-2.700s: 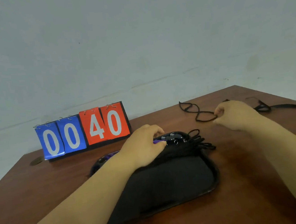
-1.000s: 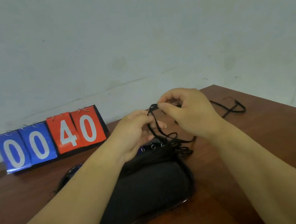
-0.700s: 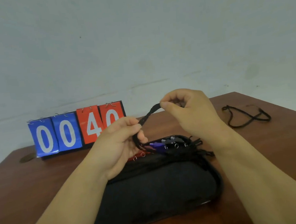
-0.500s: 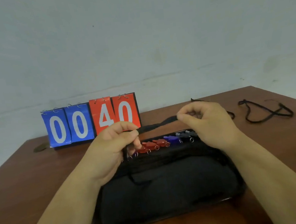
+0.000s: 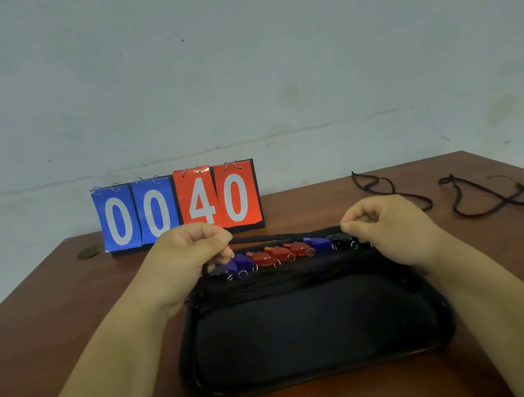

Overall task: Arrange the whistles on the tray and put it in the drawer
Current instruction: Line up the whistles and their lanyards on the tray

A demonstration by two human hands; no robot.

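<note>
While the left hand [image 5: 192, 253] and right hand [image 5: 388, 227] hover over the far edge of the tray [image 5: 188, 362], each pinches one end of a black cord [image 5: 285, 236], which is taut and level between them. Left fingers [image 5: 216, 236] are curled in, thumb against forefinger on the cord end. Right fingers [image 5: 357, 218] are the same, curled, with the tips nipping the other end. Both hands are knuckles-up, and the forearms come in from the near edge, one on each side of the tray.

The cord runs just behind the whistles [image 5: 279, 254], very close; can't tell if it touches them. The whistles lie in one row along the tray's far side, side by side, each with a small metal ring on its near end. Colours left to right: black, blue, three red, blue, black. The end ones are partly hidden by the hands. Just nearer than the row, a band of bunched black strings [image 5: 293, 275] lies across the tray. The nearer part of the tray shows a dark matte surface.

The tray is black with rounded corners and sits flat on the brown worktop [image 5: 71, 296], long side toward the person. Behind it a flip scoreboard [image 5: 178, 206] stands upright near the wall [image 5: 242, 72], with blue cards 00 and red cards 40. A small brown disc [image 5: 90, 252] lies just left of it. A loose cord [image 5: 393, 191] lies on the worktop behind the right hand. A second loose cord [image 5: 493, 192] lies further right, apart from the first.
</note>
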